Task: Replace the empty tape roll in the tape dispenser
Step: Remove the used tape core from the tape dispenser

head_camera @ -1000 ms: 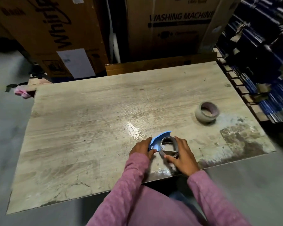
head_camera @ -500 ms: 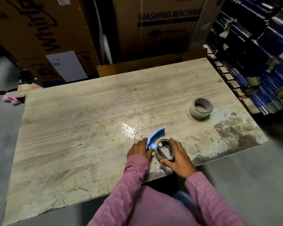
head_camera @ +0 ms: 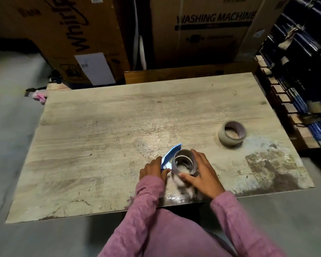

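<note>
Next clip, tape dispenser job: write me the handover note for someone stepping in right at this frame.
Left hand: holds the blue tape dispenser down near the front edge of the wooden table.
Right hand: its grip is round the empty cardboard core, fingers curled over it, thumb on the near side.
New tape roll: lies untouched on the table, off to the right and farther back.
Done: the empty core is in hand at the dispenser; whether it is fully free I cannot tell.
Left: get the core clear and set it aside, fetch the new roll, seat it in the dispenser.
</note>
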`<state>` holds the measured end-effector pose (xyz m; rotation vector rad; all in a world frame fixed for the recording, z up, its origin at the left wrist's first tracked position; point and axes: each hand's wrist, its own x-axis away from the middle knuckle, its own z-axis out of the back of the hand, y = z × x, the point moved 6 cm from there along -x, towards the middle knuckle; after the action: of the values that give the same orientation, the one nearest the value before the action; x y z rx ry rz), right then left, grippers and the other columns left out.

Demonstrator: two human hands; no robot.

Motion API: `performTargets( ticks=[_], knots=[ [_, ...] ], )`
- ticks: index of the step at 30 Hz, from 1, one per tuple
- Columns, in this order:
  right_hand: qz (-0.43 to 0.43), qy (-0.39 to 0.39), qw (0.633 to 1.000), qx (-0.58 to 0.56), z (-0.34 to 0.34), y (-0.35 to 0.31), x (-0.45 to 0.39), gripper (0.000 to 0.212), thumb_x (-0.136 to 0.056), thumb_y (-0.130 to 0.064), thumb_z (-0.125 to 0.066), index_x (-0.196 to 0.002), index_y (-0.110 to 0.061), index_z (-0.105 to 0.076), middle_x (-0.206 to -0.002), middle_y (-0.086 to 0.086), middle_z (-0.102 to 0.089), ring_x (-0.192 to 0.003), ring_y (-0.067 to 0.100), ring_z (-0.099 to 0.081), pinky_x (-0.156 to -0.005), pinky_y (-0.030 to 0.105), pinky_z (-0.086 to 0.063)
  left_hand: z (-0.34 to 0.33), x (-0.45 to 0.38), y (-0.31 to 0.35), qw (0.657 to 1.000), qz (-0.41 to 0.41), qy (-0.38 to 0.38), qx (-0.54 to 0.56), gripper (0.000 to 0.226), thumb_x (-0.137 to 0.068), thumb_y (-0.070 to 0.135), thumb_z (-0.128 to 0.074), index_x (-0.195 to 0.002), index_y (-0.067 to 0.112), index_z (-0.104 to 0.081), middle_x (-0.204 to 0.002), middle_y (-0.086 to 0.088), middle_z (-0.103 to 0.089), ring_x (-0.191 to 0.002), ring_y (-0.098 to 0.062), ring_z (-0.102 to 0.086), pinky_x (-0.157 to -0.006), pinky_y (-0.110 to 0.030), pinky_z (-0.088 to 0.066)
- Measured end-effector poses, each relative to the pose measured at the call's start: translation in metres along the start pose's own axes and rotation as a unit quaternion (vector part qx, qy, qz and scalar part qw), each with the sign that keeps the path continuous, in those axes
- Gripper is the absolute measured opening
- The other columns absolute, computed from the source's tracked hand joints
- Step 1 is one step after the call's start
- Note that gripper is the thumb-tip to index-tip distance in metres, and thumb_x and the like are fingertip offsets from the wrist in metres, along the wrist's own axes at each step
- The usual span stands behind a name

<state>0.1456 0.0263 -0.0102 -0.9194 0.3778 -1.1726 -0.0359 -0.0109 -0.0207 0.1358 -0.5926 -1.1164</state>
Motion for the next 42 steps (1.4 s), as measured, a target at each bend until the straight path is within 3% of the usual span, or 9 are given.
performTargets(
  ticks=[4, 7, 10, 12, 15, 20, 26, 31, 42],
  knots=[
    [-0.058, 0.037, 0.978, -0.198, 0.024, -0.001, 0.000, 0.067, -0.074, -0.048, -0.082, -0.133, -0.033, -0.052, -0.132, -0.010, -0.055, -0.120, 0.008, -0.058, -0.093, 0.023, -0.052, 0.000, -0.004, 0.006, 0.999, -0.014, 0.001, -0.029, 0.065, -0.087, 0.040, -0.058, -0.142, 0.027, -0.026, -0.147, 0.000, -0.032, -0.129, -0.027, -0.033, -0.105, -0.039, -0.031],
    [-0.113, 0.000, 0.947, -0.300, 0.034, -0.005, -0.002, 0.036, -0.082, -0.049, -0.063, -0.111, -0.028, -0.066, -0.114, -0.002, -0.070, -0.102, 0.013, -0.069, -0.077, 0.022, -0.055, 0.017, 0.004, 0.024, 0.988, -0.104, 0.092, 0.071, 0.051, -0.089, 0.036, -0.050, -0.136, 0.019, -0.042, -0.140, -0.005, -0.044, -0.125, -0.027, -0.040, -0.102, -0.032, -0.032],
    [-0.185, -0.060, 0.915, -0.353, 0.034, -0.004, -0.002, 0.060, -0.081, -0.065, -0.046, -0.102, -0.014, -0.071, -0.091, 0.009, -0.078, -0.081, 0.016, -0.075, -0.063, 0.028, -0.057, 0.031, 0.016, 0.046, 0.942, -0.132, 0.052, 0.304, 0.042, -0.085, 0.033, -0.047, -0.123, 0.017, -0.055, -0.119, -0.004, -0.061, -0.107, -0.018, -0.057, -0.086, -0.018, -0.043],
    [-0.210, -0.079, 0.906, -0.358, 0.032, -0.001, -0.003, 0.078, -0.078, -0.076, -0.042, -0.111, -0.012, -0.070, -0.097, 0.016, -0.078, -0.091, 0.031, -0.075, -0.076, 0.041, -0.060, 0.033, 0.021, 0.054, 0.901, -0.113, -0.001, 0.419, 0.037, -0.084, 0.032, -0.050, -0.118, 0.021, -0.059, -0.113, 0.000, -0.065, -0.102, -0.011, -0.061, -0.079, -0.016, -0.049],
    [-0.225, -0.080, 0.884, -0.401, 0.031, 0.000, -0.003, 0.076, -0.082, -0.077, -0.037, -0.116, -0.017, -0.070, -0.107, 0.018, -0.076, -0.104, 0.038, -0.071, -0.094, 0.058, -0.054, 0.031, 0.026, 0.057, 0.865, -0.103, -0.052, 0.488, 0.037, -0.081, 0.037, -0.058, -0.116, 0.026, -0.061, -0.114, 0.003, -0.065, -0.106, -0.013, -0.061, -0.084, -0.033, -0.055],
    [-0.239, -0.105, 0.873, -0.413, 0.035, -0.006, -0.002, 0.083, -0.080, -0.078, -0.033, -0.106, -0.012, -0.076, -0.098, 0.018, -0.077, -0.099, 0.039, -0.069, -0.094, 0.070, -0.046, 0.031, 0.032, 0.059, 0.832, -0.075, -0.076, 0.545, 0.041, -0.073, 0.032, -0.067, -0.114, 0.025, -0.062, -0.113, -0.002, -0.065, -0.099, -0.010, -0.063, -0.080, -0.041, -0.057],
    [-0.211, -0.120, 0.909, -0.339, 0.040, -0.008, -0.004, 0.087, -0.085, -0.080, -0.020, -0.115, -0.017, -0.072, -0.091, 0.015, -0.078, -0.076, 0.026, -0.071, -0.064, 0.031, -0.050, 0.032, 0.038, 0.055, 0.786, -0.019, -0.012, 0.618, 0.025, -0.077, 0.023, -0.066, -0.101, 0.017, -0.068, -0.098, -0.009, -0.070, -0.088, -0.024, -0.067, -0.070, -0.033, -0.057],
    [-0.158, -0.051, 0.919, -0.356, 0.052, -0.018, -0.003, 0.058, -0.086, -0.062, -0.045, -0.118, -0.017, -0.066, -0.102, 0.006, -0.078, -0.088, 0.024, -0.071, -0.076, 0.036, -0.053, 0.031, 0.034, 0.043, 0.776, 0.038, 0.030, 0.628, 0.013, -0.085, 0.015, -0.064, -0.098, 0.015, -0.067, -0.092, -0.017, -0.067, -0.077, -0.030, -0.065, -0.065, -0.032, -0.058],
    [-0.090, -0.056, 0.947, -0.303, 0.053, -0.042, 0.000, 0.027, -0.084, -0.042, -0.068, -0.110, -0.037, -0.063, -0.107, 0.004, -0.072, -0.078, 0.013, -0.073, -0.061, 0.017, -0.052, 0.046, 0.038, 0.038, 0.805, 0.000, 0.096, 0.586, 0.019, -0.086, 0.011, -0.064, -0.095, 0.027, -0.069, -0.078, -0.002, -0.072, -0.064, -0.017, -0.066, -0.054, -0.030, -0.054]
  ],
)
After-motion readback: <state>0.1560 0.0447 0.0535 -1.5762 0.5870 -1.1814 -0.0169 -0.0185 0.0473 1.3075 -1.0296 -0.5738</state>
